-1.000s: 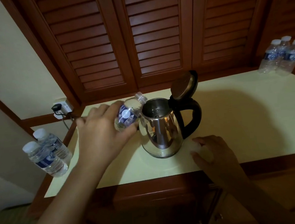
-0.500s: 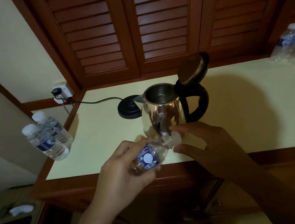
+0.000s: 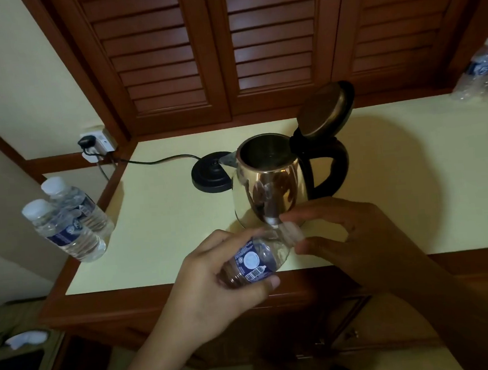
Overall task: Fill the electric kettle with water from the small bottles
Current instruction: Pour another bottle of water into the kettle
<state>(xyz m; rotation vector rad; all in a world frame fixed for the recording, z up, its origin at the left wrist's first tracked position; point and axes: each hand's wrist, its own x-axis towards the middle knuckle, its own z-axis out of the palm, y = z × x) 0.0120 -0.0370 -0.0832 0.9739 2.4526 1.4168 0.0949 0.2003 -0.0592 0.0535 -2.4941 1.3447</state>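
Note:
A shiny steel electric kettle (image 3: 269, 188) stands on the pale counter (image 3: 166, 220) with its lid (image 3: 328, 108) flipped up and a black handle on the right. In front of it, near the counter's front edge, my left hand (image 3: 213, 286) holds a small clear bottle (image 3: 257, 259) with a blue label, tilted with its neck toward the right. My right hand (image 3: 354, 234) has thumb and fingers pinched at the bottle's neck, on what looks like its white cap (image 3: 291, 232).
The kettle's black base (image 3: 211, 172) sits left of the kettle, its cord running to a wall socket (image 3: 95, 142). Two capped full bottles (image 3: 68, 225) stand at the counter's left edge. More bottles (image 3: 482, 72) stand far right. Louvred wooden doors are behind.
The bottle was tipped at the kettle's mouth a second ago. My left hand has since brought it down to the front edge, and my right hand has closed on its neck.

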